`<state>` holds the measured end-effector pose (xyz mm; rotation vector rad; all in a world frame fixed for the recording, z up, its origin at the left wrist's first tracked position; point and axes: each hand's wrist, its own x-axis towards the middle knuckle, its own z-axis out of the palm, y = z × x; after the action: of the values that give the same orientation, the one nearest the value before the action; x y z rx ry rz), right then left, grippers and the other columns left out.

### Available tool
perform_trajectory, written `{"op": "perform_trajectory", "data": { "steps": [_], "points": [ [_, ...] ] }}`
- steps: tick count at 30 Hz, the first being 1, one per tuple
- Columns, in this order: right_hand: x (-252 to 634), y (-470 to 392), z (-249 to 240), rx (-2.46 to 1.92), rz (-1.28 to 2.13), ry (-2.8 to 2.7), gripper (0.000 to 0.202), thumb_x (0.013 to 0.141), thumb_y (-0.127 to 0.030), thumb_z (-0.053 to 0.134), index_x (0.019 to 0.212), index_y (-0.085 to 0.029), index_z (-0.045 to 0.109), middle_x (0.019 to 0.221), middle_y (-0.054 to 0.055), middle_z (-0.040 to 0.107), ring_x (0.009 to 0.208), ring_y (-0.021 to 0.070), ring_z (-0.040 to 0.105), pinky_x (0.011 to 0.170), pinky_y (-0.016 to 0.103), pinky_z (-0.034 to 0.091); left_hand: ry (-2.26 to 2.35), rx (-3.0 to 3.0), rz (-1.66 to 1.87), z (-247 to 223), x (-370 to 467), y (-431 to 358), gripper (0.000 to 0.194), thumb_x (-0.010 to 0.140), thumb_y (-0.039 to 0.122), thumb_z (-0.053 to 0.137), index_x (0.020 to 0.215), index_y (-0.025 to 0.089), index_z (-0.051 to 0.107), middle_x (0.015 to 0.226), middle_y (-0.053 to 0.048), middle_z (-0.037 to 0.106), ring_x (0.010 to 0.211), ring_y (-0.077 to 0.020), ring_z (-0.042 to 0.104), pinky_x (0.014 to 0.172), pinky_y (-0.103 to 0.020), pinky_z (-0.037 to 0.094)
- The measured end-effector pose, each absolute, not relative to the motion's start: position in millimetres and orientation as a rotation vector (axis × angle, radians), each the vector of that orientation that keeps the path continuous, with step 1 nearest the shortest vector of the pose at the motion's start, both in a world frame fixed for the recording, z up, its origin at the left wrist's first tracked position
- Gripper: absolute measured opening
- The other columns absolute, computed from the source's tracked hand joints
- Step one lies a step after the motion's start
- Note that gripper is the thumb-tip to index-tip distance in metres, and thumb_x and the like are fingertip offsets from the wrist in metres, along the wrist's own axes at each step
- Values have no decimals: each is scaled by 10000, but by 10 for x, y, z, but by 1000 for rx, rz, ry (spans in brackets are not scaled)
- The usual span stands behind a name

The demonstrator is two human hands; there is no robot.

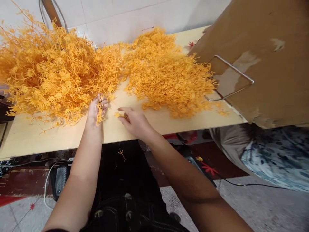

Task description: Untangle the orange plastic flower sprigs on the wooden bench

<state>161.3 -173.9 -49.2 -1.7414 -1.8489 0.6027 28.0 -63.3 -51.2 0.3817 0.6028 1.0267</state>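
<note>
A big tangled heap of orange artificial sprigs (58,74) covers the left of the pale tabletop (113,129). To its right lies a flatter pile of orange sprigs (169,80). My left hand (98,108), palm up with curled fingers, holds a small orange sprig (99,115) at the front edge of the left heap. My right hand (132,120) is just right of it over the bare wood, thumb and forefinger closed round a small orange piece (117,114). The two hands do not touch.
A large cardboard box (265,64) leans over the table's right end, with a bent metal wire frame (235,67) before it. A tiled wall (116,16) runs behind. An orange sprig (121,154) lies on my dark clothing. Patterned fabric (272,158) shows at the lower right.
</note>
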Motion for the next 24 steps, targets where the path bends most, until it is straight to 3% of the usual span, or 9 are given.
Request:
{"op": "perform_trajectory", "data": {
  "steps": [6,12,15,19,24],
  "points": [
    [1608,-1447,-561,-1936,352,-2042,257,842,-215,430,988,-127,623,973,164,565,818,235,532,680,350,416,728,357,1085,-466,395,-648,304,921,177,308,619,165,328,454,82,263,321,-9,229,356,-144,176],
    [1951,-1371,-568,-1812,-158,-1699,268,797,-318,539,990,-148,615,1217,172,468,1153,347,360,915,537,325,1007,535,1253,-563,587,-571,219,902,219,390,687,182,370,503,79,313,380,-34,283,445,-198,225],
    [1711,-1523,-567,-1652,92,-1744,304,820,-385,503,1005,-161,593,1168,150,521,1104,296,442,918,482,365,1093,613,1323,-633,632,-553,198,896,241,410,708,185,375,563,66,364,424,-38,323,483,-210,259],
    [1340,-1610,-669,-1575,697,-1574,411,768,-491,531,959,-127,525,889,115,614,766,198,579,697,348,462,1168,667,1354,-653,639,-564,182,893,255,419,729,181,394,593,53,385,465,-41,347,492,-201,279],
    [1270,-1463,-713,-1590,815,-1410,434,784,-511,494,1003,-136,488,923,121,642,780,199,601,686,323,451,1153,528,1348,-613,617,-567,164,910,272,376,769,189,394,574,60,355,426,-40,315,461,-201,290]
  ]
}}
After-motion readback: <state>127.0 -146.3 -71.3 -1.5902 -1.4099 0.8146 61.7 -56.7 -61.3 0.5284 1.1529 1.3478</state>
